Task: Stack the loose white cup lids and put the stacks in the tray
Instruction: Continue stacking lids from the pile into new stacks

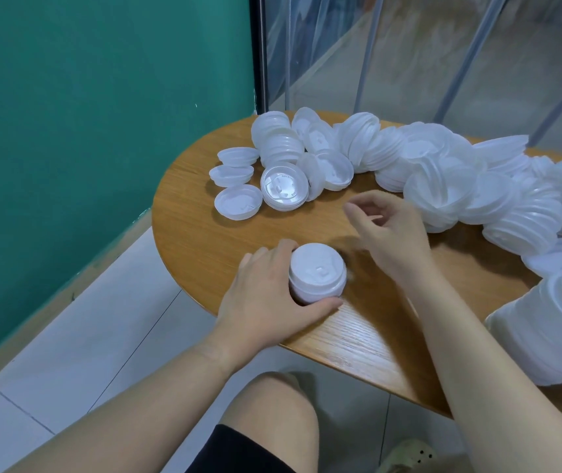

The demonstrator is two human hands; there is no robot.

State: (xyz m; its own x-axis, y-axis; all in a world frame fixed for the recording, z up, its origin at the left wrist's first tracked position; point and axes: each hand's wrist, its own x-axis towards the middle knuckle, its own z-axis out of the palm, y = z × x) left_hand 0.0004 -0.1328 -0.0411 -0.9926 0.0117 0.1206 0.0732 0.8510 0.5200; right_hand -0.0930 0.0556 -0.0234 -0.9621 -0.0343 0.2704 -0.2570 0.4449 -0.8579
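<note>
Head view: left hand grips the lid stack; right hand is blurred, fingers loosely curled, holding nothing; lid pile is cut off at right.

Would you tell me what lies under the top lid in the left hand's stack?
Under the top lid of the small stack of white plastic lids only a few nested rims show. The left hand wraps its near side; the count is hidden.

Scene was bright, soft even light, faint shadows on table. Right hand was motion-blurred. Far-right lid pile blew out, detail lost. Wide-angle bending showed at edges. Glass panel far behind looked hazy.
</note>
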